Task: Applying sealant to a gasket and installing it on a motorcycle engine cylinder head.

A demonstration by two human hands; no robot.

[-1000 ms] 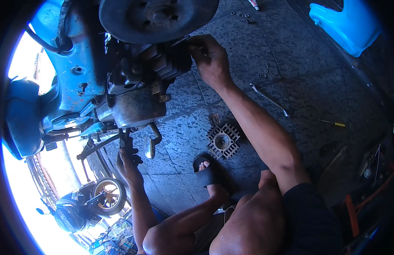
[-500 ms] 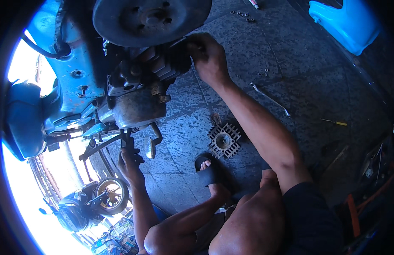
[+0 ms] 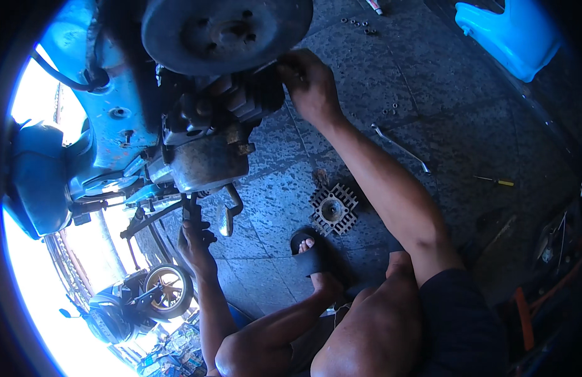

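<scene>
A blue scooter's engine hangs at the upper left, its metal casing dark and greasy. My right hand reaches up to the finned cylinder and curls over its right end; the fingertips are hidden in shadow. Below the casing, my left hand is closed round a dark, lever-like part. Just right of that part a bent metal pedal or lever hangs down. Above the cylinder is a round dark wheel drum with several holes. A loose finned cylinder head lies on the floor.
A wrench, a yellow-handled screwdriver and several small nuts lie on the dark tiled floor. A blue body panel rests at the upper right. Another motorcycle stands lower left. My sandalled foot is near the cylinder head.
The view has shifted very slightly, so the scooter and floor items sit a little lower and further right. Both hands keep their places on the engine.
</scene>
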